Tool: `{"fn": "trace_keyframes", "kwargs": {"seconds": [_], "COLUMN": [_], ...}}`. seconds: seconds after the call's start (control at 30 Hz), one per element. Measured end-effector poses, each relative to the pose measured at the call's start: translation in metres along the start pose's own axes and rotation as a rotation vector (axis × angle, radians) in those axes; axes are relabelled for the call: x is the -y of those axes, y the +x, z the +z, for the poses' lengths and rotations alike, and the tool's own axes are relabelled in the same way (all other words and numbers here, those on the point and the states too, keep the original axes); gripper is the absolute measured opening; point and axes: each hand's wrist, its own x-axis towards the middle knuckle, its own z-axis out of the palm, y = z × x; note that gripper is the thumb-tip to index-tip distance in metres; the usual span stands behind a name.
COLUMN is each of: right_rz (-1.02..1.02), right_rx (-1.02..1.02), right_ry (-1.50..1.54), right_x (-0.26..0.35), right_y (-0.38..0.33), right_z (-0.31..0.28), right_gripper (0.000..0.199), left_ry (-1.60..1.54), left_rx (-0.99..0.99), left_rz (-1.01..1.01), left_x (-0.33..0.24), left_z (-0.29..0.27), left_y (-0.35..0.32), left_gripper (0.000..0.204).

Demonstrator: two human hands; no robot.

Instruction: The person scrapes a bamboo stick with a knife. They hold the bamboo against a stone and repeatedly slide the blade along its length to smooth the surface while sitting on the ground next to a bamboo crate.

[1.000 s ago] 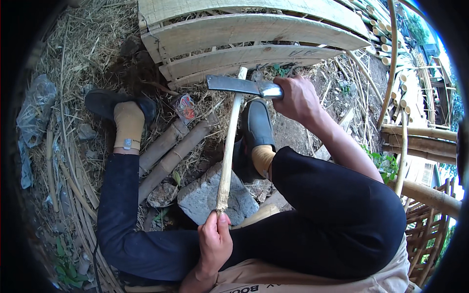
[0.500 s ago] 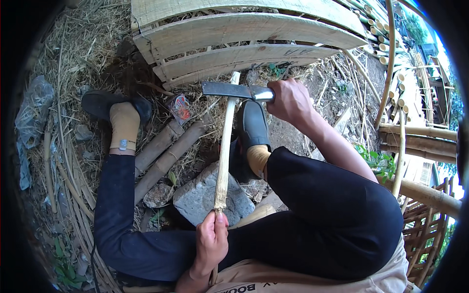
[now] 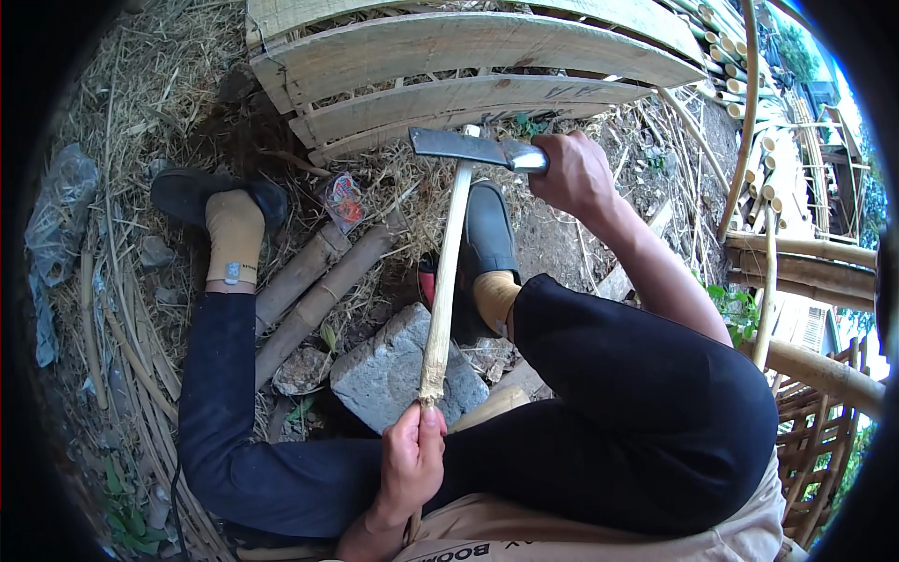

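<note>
A pale stripped wooden stick (image 3: 448, 281) slants up from my lap toward the crate. My left hand (image 3: 412, 459) is closed round its lower part, just below a rough knot, with the thumb lying along it. My right hand (image 3: 579, 178) grips the handle end of a machete-like knife (image 3: 459, 147) with a dark, broad, square-ended blade and a shiny metal collar. The blade lies across the stick near its far end and points left. Most of the handle is hidden in my fist.
A slatted wooden crate (image 3: 487, 47) stands ahead. Below the stick lies a grey stone block (image 3: 389, 370), with cut bamboo poles (image 3: 323, 295) beside it. My shoes (image 3: 489, 229) flank the work. Plastic wrap (image 3: 64, 206) lies at left; stacked bamboo (image 3: 768, 173) is at right.
The knife and my right hand have shifted a little to the right and slightly farther away. The stick's far end has swung right too, while my left hand keeps its hold.
</note>
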Motion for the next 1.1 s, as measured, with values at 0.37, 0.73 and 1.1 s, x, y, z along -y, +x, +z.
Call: {"fn": "trace_keyframes", "kwargs": {"seconds": [0.37, 0.73, 1.1], "right_rz": [0.038, 0.083, 0.102], "right_rx": [0.128, 0.113, 0.057], "right_ry": [0.003, -0.004, -0.022], "right_x": [0.021, 0.016, 0.007], "right_y": [-0.009, 0.001, 0.000], "right_z": [-0.001, 0.012, 0.011], "right_gripper": [0.018, 0.019, 0.013], "left_ry": [-0.158, 0.028, 0.151], "left_rx": [0.036, -0.025, -0.060], "left_rz": [0.012, 0.120, 0.077], "left_x": [0.001, 0.002, -0.010], "left_z": [-0.002, 0.001, 0.002], "left_y": [0.004, 0.000, -0.002], "left_gripper": [0.034, 0.034, 0.031]}}
